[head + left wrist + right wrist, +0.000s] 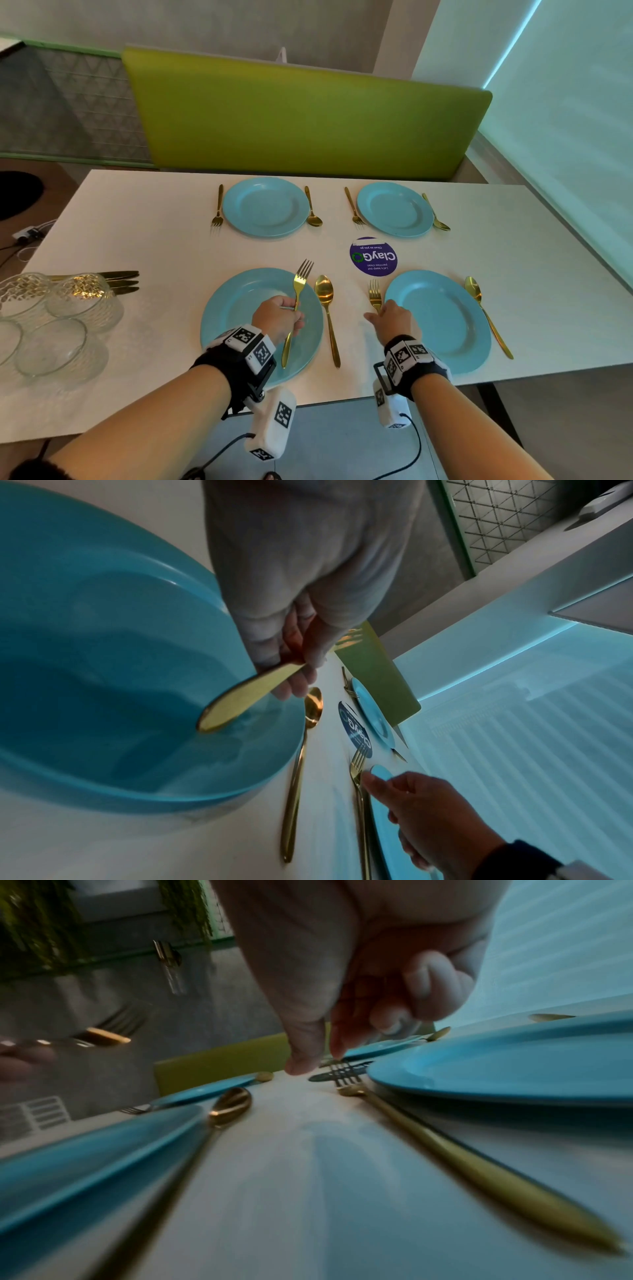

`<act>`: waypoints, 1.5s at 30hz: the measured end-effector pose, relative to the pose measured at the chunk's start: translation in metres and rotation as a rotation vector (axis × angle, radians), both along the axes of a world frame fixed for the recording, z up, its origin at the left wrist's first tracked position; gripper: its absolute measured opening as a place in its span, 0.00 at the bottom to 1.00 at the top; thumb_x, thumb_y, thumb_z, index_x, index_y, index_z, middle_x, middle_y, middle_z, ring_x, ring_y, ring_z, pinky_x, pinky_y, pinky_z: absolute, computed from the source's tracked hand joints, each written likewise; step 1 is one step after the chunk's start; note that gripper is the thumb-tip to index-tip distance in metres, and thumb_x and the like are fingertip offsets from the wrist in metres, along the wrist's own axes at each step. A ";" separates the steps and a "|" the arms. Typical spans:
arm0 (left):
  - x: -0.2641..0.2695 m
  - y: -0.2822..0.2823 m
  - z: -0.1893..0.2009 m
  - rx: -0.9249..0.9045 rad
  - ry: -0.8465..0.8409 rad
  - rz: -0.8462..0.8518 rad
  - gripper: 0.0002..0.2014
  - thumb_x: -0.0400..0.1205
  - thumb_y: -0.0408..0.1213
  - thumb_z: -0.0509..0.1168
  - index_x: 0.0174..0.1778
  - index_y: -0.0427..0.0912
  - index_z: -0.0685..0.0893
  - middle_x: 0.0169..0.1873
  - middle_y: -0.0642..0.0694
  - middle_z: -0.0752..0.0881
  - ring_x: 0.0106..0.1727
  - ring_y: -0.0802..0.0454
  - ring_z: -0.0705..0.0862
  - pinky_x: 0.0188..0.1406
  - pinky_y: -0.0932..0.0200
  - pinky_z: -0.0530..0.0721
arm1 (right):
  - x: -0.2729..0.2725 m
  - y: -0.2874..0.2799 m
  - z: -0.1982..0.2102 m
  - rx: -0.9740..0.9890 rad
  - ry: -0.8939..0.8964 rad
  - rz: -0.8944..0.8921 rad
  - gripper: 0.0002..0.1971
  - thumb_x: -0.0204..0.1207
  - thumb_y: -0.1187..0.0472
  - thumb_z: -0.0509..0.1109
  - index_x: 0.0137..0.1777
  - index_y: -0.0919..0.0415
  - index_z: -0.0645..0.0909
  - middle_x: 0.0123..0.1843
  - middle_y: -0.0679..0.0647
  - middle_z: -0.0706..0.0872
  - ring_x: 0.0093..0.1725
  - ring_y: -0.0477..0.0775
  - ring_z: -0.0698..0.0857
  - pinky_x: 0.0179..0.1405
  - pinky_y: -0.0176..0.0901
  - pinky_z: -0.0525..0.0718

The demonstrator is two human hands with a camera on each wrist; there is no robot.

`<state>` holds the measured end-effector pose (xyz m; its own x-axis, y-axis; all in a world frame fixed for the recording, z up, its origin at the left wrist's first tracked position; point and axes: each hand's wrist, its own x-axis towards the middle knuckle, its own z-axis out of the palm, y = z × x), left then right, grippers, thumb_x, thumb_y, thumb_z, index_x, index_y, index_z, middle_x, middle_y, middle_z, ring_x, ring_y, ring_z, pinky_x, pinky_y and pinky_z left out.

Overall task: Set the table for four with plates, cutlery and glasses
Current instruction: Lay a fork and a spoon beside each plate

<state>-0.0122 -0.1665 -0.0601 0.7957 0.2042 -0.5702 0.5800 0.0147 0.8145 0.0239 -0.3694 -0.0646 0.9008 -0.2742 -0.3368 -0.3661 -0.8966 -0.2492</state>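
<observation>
Four blue plates stand on the white table (154, 222), each with gold cutlery beside it. My left hand (291, 317) grips a gold fork (298, 284) by its handle (240, 702) and holds it tilted above the near-left plate (236, 308). A gold spoon (327, 308) lies right of that plate. My right hand (390, 317) hovers low over a second fork (375, 294) that lies flat on the table, left of the near-right plate (445, 318). Its thumb and forefinger (337, 1050) point down near the fork's neck without gripping it.
Two far plates (265, 207) (394, 209) each have a fork and a spoon beside them. Several glasses (82, 298) and gold knives (120, 281) sit at the table's left end. A purple sticker (373, 257) marks the middle. A green bench back (308, 120) runs behind.
</observation>
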 end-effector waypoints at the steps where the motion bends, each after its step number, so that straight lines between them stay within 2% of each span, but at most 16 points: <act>1: 0.000 0.000 0.001 -0.007 0.003 0.009 0.06 0.80 0.26 0.64 0.48 0.41 0.80 0.35 0.44 0.86 0.36 0.49 0.84 0.50 0.48 0.87 | -0.001 0.007 0.001 0.042 -0.005 0.029 0.21 0.77 0.44 0.67 0.60 0.61 0.77 0.56 0.58 0.86 0.56 0.58 0.85 0.52 0.47 0.82; 4: -0.001 0.002 0.002 -0.046 0.011 0.040 0.03 0.82 0.30 0.63 0.49 0.40 0.79 0.35 0.44 0.84 0.35 0.50 0.84 0.43 0.51 0.87 | -0.007 0.029 0.005 0.200 0.010 0.139 0.18 0.76 0.45 0.68 0.55 0.59 0.81 0.54 0.55 0.87 0.53 0.54 0.85 0.51 0.44 0.83; 7: -0.004 0.010 0.003 -0.072 0.024 0.078 0.01 0.83 0.31 0.62 0.47 0.40 0.78 0.35 0.44 0.81 0.33 0.51 0.82 0.36 0.53 0.85 | -0.019 0.056 0.011 0.321 0.028 0.242 0.14 0.75 0.46 0.70 0.50 0.57 0.84 0.46 0.49 0.85 0.45 0.48 0.81 0.37 0.32 0.77; 11: -0.008 0.028 0.001 -0.093 0.047 0.069 0.06 0.82 0.33 0.64 0.39 0.44 0.78 0.37 0.43 0.79 0.36 0.49 0.81 0.35 0.52 0.86 | -0.033 0.101 0.010 0.465 0.041 0.276 0.07 0.73 0.48 0.73 0.41 0.50 0.82 0.38 0.46 0.82 0.40 0.47 0.81 0.46 0.40 0.85; 13: -0.013 0.039 0.002 -0.107 0.056 0.058 0.06 0.82 0.33 0.64 0.39 0.44 0.78 0.38 0.42 0.80 0.39 0.48 0.81 0.36 0.51 0.87 | -0.038 0.122 0.012 0.538 0.056 0.275 0.08 0.75 0.52 0.72 0.36 0.47 0.78 0.35 0.45 0.82 0.31 0.45 0.81 0.36 0.34 0.86; 15: -0.020 0.054 0.004 -0.146 0.065 0.049 0.07 0.82 0.32 0.63 0.38 0.43 0.77 0.36 0.42 0.81 0.36 0.49 0.81 0.32 0.53 0.86 | -0.045 0.143 0.013 0.576 0.050 0.260 0.11 0.77 0.57 0.70 0.33 0.46 0.76 0.35 0.45 0.84 0.26 0.41 0.79 0.21 0.26 0.77; 18: -0.030 0.078 0.007 -0.198 0.070 0.043 0.07 0.83 0.31 0.61 0.38 0.42 0.76 0.33 0.42 0.80 0.33 0.50 0.80 0.30 0.54 0.84 | -0.056 0.173 0.014 0.595 0.026 0.199 0.13 0.77 0.59 0.69 0.32 0.46 0.76 0.40 0.50 0.87 0.24 0.41 0.79 0.18 0.27 0.74; 22: -0.045 0.117 0.015 -0.216 0.082 0.003 0.06 0.83 0.31 0.61 0.40 0.41 0.77 0.33 0.41 0.81 0.35 0.48 0.81 0.36 0.52 0.85 | -0.070 0.213 0.015 0.607 0.039 0.137 0.13 0.76 0.61 0.68 0.31 0.47 0.77 0.36 0.49 0.86 0.23 0.42 0.79 0.16 0.28 0.72; 25: -0.055 0.144 0.014 -0.090 0.080 -0.051 0.04 0.78 0.37 0.64 0.38 0.46 0.80 0.44 0.38 0.87 0.47 0.42 0.86 0.53 0.48 0.86 | -0.081 0.239 0.014 0.604 0.061 0.091 0.14 0.75 0.62 0.69 0.29 0.48 0.78 0.32 0.46 0.85 0.22 0.42 0.78 0.15 0.28 0.72; 27: -0.059 0.157 0.017 0.048 0.077 -0.075 0.05 0.77 0.39 0.63 0.35 0.45 0.80 0.49 0.39 0.87 0.57 0.40 0.85 0.63 0.47 0.83 | -0.086 0.251 0.009 0.575 0.081 0.058 0.13 0.74 0.60 0.71 0.28 0.49 0.78 0.33 0.47 0.85 0.23 0.42 0.77 0.17 0.27 0.71; 30: -0.067 0.181 0.033 0.205 0.046 -0.109 0.12 0.80 0.35 0.60 0.29 0.46 0.75 0.38 0.45 0.83 0.52 0.38 0.81 0.54 0.58 0.80 | -0.092 0.272 0.002 0.492 0.121 0.040 0.14 0.74 0.57 0.72 0.28 0.52 0.77 0.37 0.52 0.86 0.26 0.45 0.78 0.23 0.31 0.77; 32: -0.070 0.194 0.041 0.232 0.040 -0.150 0.09 0.80 0.36 0.61 0.33 0.47 0.78 0.38 0.49 0.83 0.51 0.43 0.80 0.50 0.61 0.74 | -0.094 0.285 -0.002 0.446 0.132 0.034 0.15 0.74 0.58 0.72 0.26 0.54 0.76 0.38 0.54 0.86 0.33 0.50 0.81 0.40 0.41 0.87; 34: -0.068 0.206 0.042 0.234 0.022 -0.164 0.04 0.79 0.37 0.62 0.43 0.45 0.82 0.50 0.43 0.87 0.58 0.41 0.83 0.55 0.59 0.77 | -0.094 0.296 -0.003 0.396 0.139 0.029 0.16 0.74 0.59 0.72 0.25 0.54 0.75 0.38 0.54 0.85 0.37 0.52 0.81 0.52 0.45 0.87; 38: -0.060 0.225 0.040 0.193 -0.009 -0.127 0.07 0.79 0.36 0.60 0.40 0.45 0.82 0.55 0.37 0.87 0.59 0.38 0.85 0.61 0.49 0.84 | -0.087 0.315 -0.009 0.301 0.152 0.042 0.11 0.74 0.62 0.70 0.30 0.57 0.79 0.42 0.54 0.87 0.38 0.52 0.83 0.55 0.45 0.87; 41: -0.057 0.234 0.038 0.175 -0.025 -0.121 0.13 0.80 0.38 0.58 0.54 0.38 0.84 0.54 0.37 0.87 0.58 0.39 0.85 0.60 0.47 0.85 | -0.084 0.324 -0.014 0.224 0.163 0.063 0.11 0.75 0.58 0.69 0.52 0.64 0.87 0.56 0.57 0.89 0.56 0.55 0.87 0.59 0.44 0.85; 45: -0.056 0.242 0.042 0.138 -0.039 -0.115 0.08 0.79 0.35 0.60 0.35 0.48 0.79 0.47 0.39 0.87 0.55 0.39 0.87 0.59 0.44 0.86 | -0.076 0.328 -0.019 0.124 0.152 0.046 0.13 0.77 0.62 0.65 0.56 0.65 0.85 0.57 0.59 0.88 0.58 0.58 0.86 0.54 0.42 0.83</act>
